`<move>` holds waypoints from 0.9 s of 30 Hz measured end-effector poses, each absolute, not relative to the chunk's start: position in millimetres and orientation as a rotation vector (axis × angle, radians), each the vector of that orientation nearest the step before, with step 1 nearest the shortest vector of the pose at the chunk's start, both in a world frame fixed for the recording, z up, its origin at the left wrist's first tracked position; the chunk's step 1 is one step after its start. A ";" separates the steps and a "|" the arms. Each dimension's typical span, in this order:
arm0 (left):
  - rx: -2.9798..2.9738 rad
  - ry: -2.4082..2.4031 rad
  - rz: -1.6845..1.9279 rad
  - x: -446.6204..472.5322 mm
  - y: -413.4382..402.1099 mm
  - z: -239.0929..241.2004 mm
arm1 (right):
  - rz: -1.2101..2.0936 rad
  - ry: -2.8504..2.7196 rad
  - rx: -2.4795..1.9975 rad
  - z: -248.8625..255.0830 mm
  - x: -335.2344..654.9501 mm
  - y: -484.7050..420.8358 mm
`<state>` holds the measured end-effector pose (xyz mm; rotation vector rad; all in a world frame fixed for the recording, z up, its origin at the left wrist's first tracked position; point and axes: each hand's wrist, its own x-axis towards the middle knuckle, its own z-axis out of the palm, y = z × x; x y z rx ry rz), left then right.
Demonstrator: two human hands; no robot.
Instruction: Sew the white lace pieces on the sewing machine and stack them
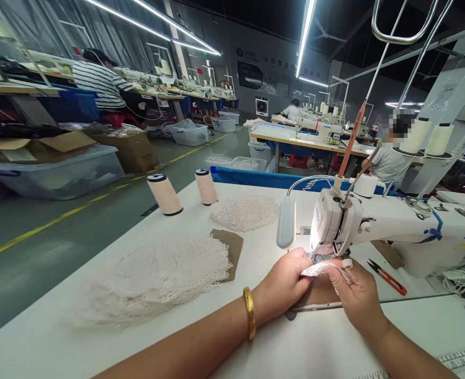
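Under the lit head of a white sewing machine [335,221], both hands hold one small piece of white lace fabric [317,269]. My left hand [285,279], with a gold bangle at the wrist, pinches the lace on its left side close to the needle area. On the other side, my right hand [356,289] grips the lace between thumb and fingers; a small pale band sits on one finger. The needle and presser foot are mostly hidden by the fingers. Orange-handled thread snips [390,278] lie right of my right hand.
A large stack of white lace pieces [157,279] lies left on the white table [232,337], partly over brown card [234,250]. Behind it are a smaller lace pile [246,212] and two thread cones [165,195]. A grey lamp [286,221] hangs by the machine head. Other people sit farther off.
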<state>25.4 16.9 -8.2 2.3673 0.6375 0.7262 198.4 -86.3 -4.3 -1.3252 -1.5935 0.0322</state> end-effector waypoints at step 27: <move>2.701 0.360 0.826 0.9 -19.7 -5.8 | -0.046 -2.350 -1.313 -0.3 218.6 -99.9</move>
